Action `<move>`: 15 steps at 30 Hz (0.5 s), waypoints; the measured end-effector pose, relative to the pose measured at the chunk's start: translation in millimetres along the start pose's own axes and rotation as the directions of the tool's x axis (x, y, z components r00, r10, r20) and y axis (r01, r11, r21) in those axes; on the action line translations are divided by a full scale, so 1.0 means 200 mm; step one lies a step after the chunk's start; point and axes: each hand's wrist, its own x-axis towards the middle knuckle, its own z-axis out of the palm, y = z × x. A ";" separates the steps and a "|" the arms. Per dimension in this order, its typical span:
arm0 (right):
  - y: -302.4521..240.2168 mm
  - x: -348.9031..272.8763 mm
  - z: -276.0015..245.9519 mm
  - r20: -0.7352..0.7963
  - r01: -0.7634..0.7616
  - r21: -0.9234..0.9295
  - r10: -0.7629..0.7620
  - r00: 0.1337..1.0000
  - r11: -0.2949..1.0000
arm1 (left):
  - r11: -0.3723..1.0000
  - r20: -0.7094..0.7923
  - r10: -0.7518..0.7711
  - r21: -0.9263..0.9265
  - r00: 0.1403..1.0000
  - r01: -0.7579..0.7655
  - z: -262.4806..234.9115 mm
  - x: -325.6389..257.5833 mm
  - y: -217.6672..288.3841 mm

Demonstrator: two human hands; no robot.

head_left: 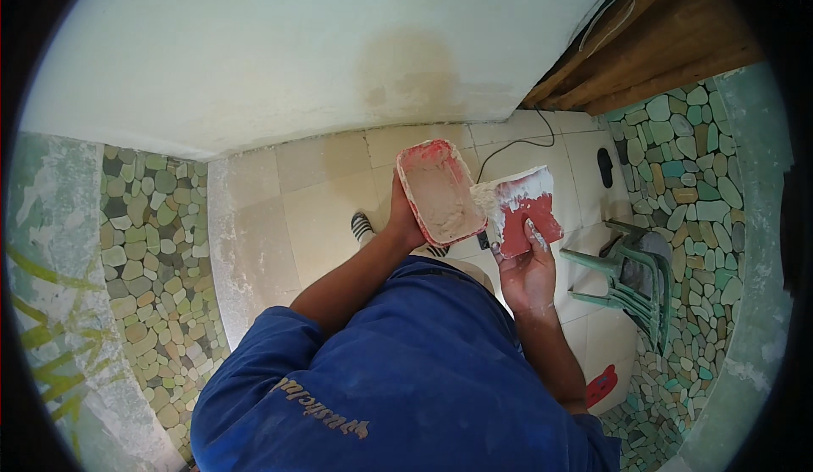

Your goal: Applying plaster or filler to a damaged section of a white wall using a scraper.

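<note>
Pale plastered wall, cream tiled floor, pebble-mosaic side walls, green plastic chair.

Your left hand holds a tray of plaster in front of your chest. Just right of it, your right hand holds a trowel, its edge touching the tray's rim. Stacked chairs stand on the floor to your right, the wall ahead.

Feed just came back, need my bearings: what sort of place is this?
Probably a room under renovation: a patched plaster wall, tiled floor, pebble-mosaic side walls. The left hand holds a red tray of filler, the right hand a red scraper.
</note>
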 end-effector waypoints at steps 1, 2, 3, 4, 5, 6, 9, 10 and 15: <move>0.00 0.00 0.00 0.007 -0.002 -0.007 0.002 1.000 1.000 | 1.000 -0.002 0.001 -0.001 1.000 -0.001 -0.01 0.00 0.00; 0.00 0.00 -0.01 0.014 -0.004 -0.014 0.005 1.000 1.000 | 1.000 0.026 -0.005 -0.008 1.000 0.005 -0.02 0.00 -0.01; 0.00 0.00 -0.01 0.015 -0.008 -0.015 0.008 1.000 1.000 | 1.000 0.054 -0.009 -0.015 0.998 0.010 -0.04 0.00 -0.01; 0.00 0.00 -0.01 0.012 -0.011 -0.013 0.011 1.000 1.000 | 1.000 0.052 -0.005 -0.017 0.999 0.006 -0.05 0.00 -0.01; 0.01 0.00 -0.01 0.009 -0.014 -0.011 0.014 1.000 1.000 | 1.000 0.055 -0.012 -0.016 0.998 0.013 -0.06 0.00 -0.01; 0.01 0.00 -0.01 0.010 -0.019 -0.013 0.019 1.000 1.000 | 1.000 0.058 -0.019 -0.015 0.998 0.019 -0.07 0.00 -0.02; 0.01 0.00 0.00 -0.009 -0.030 -0.035 0.030 1.000 0.999 | 1.000 -0.042 0.020 0.018 0.999 -0.019 -0.07 -0.01 -0.04; 0.02 0.00 -0.01 0.006 -0.020 -0.041 0.021 1.000 0.999 | 1.000 -0.046 0.026 0.017 0.999 -0.025 -0.07 -0.02 -0.05; 0.05 0.03 -0.02 0.034 -0.026 -0.063 0.028 0.999 0.998 | 1.000 -0.050 -0.001 0.027 0.999 0.002 -0.07 -0.08 -0.04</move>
